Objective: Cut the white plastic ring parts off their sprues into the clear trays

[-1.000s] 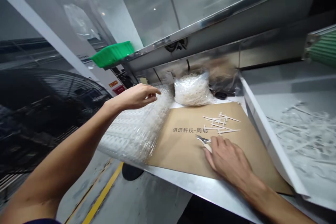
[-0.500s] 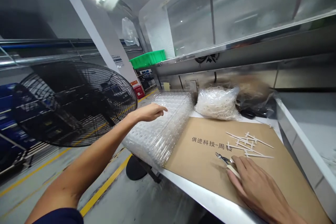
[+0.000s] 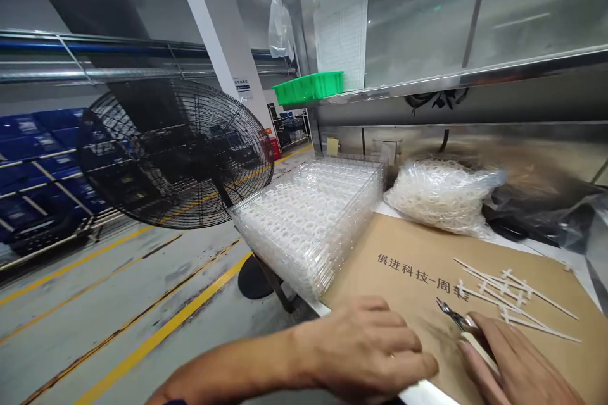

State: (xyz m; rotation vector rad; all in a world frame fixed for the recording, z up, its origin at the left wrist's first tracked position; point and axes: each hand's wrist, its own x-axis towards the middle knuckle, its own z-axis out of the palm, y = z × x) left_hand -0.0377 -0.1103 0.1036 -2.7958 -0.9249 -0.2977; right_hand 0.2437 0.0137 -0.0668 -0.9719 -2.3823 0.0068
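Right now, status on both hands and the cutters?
Left hand palm-down on cardboard, nothing seen in it. Right hand gripping cutters. White plastic sticks lie just beyond the tip.

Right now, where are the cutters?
Head view, lower right: the cutters sit in the grip of the right hand on the cardboard, just left of the white sticks.

Grey floor [image 3: 118,291] with yellow lines, black fan [image 3: 175,152], white pillar [image 3: 213,31]

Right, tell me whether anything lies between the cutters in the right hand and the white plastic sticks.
Nothing visible does. The cutters, held in the right hand, point across a short stretch of bare cardboard toward the white sticks. The left hand rests to the left of them, off that line.
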